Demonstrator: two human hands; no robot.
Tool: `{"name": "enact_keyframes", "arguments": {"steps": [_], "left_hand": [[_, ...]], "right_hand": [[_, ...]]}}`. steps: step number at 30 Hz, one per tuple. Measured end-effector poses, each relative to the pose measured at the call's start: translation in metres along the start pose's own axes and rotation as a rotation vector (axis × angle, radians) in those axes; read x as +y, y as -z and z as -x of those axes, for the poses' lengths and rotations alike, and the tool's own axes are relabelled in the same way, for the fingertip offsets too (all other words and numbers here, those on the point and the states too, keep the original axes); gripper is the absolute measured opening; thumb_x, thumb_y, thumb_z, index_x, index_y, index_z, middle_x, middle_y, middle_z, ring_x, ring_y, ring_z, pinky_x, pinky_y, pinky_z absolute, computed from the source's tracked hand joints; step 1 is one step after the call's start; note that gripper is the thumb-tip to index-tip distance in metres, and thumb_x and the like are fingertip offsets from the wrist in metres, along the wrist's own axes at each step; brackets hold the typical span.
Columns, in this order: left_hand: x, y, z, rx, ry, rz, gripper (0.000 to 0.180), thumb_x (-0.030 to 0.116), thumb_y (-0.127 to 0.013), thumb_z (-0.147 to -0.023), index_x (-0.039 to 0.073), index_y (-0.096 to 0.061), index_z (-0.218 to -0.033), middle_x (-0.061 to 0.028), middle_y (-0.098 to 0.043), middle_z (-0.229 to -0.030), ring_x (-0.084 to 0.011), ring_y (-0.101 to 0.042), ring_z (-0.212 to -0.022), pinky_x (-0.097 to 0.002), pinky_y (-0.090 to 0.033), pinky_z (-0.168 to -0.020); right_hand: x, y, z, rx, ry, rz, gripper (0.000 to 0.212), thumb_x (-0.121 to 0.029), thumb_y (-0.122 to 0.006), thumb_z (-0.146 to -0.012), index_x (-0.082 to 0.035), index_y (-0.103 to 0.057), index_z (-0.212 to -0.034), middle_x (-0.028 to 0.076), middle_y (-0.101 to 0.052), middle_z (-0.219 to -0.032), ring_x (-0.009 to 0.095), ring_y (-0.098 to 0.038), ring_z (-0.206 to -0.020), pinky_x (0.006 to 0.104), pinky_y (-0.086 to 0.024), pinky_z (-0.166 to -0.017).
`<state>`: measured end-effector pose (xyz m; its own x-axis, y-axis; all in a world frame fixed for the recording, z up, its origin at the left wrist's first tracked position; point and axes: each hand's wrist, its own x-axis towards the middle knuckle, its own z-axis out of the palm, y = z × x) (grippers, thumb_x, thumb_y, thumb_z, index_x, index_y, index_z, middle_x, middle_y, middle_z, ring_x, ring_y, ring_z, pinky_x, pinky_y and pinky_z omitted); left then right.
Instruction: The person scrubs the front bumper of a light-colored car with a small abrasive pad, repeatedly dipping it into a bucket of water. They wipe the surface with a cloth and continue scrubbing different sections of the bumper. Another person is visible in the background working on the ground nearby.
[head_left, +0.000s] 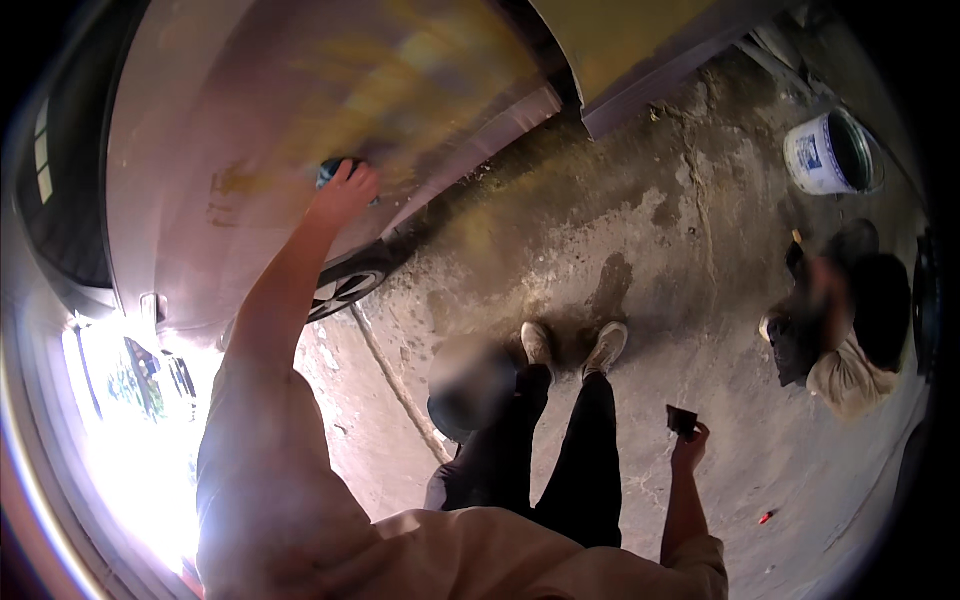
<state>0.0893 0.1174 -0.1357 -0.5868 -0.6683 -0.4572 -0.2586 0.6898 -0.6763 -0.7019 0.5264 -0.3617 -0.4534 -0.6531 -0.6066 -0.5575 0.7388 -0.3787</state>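
Near the upper centre-left of the frame, a dark blue pad (328,172) is gripped under the curled fingers of the left hand (350,193); it is held against the car's dull, yellow-stained side panel (190,120), and its edges are left showing on either side of the fingers. At the lower right, a dark, flat, squarish piece (682,419) is pinched at one edge by the nearly closed fingers of the right hand (692,440), most of it projecting beyond the fingertips, well apart from the panel. A white bucket (812,160) is seen at the upper right.
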Motion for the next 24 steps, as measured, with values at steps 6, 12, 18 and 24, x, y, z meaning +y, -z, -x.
{"name": "enact_keyframes", "arguments": {"steps": [6, 12, 18, 24], "left_hand": [[0.029, -0.029, -0.023, -0.033, -0.218, -0.141, 0.033, 0.029, -0.061, -0.084, 0.015, -0.067, -0.113, -0.0053, -0.060, -0.120, -0.0272, -0.050, -0.124, -0.0518, -0.037, -0.107], [0.070, -0.059, -0.158, 0.058, -0.296, -0.196, 0.033, 0.029, -0.062, -0.082, 0.013, -0.071, -0.110, -0.0052, -0.061, -0.120, -0.0267, -0.050, -0.124, -0.0511, -0.037, -0.109], [0.002, 0.028, -0.293, 0.289, -0.137, -0.231, 0.031, 0.027, -0.060, -0.086, 0.014, -0.068, -0.114, -0.0023, -0.060, -0.119, -0.0239, -0.051, -0.121, -0.0485, -0.037, -0.105], [-0.013, 0.052, -0.338, 0.520, 0.055, -0.120, 0.028, 0.028, -0.060, -0.085, 0.013, -0.072, -0.106, -0.0047, -0.064, -0.107, -0.0244, -0.055, -0.109, -0.0489, -0.038, -0.101]], "right_hand": [[0.030, -0.017, 0.005, -0.003, 0.012, 0.102, 0.042, 0.001, -0.063, -0.087, -0.005, -0.051, -0.127, 0.021, -0.072, -0.103, 0.038, -0.071, -0.098, 0.0477, -0.053, -0.083], [0.022, -0.091, 0.021, 0.019, -0.033, 0.024, 0.042, -0.002, -0.067, -0.089, -0.005, -0.053, -0.128, 0.019, -0.072, -0.105, 0.036, -0.071, -0.099, 0.0441, -0.054, -0.085], [-0.023, -0.116, 0.043, 0.018, 0.002, -0.045, 0.042, -0.005, -0.069, -0.093, -0.003, -0.052, -0.131, 0.020, -0.070, -0.109, 0.033, -0.070, -0.102, 0.0432, -0.055, -0.084], [0.002, -0.125, 0.051, 0.049, -0.063, 0.004, 0.044, 0.000, -0.063, -0.091, -0.001, -0.050, -0.133, 0.024, -0.066, -0.119, 0.039, -0.067, -0.110, 0.0460, -0.053, -0.091]]}}
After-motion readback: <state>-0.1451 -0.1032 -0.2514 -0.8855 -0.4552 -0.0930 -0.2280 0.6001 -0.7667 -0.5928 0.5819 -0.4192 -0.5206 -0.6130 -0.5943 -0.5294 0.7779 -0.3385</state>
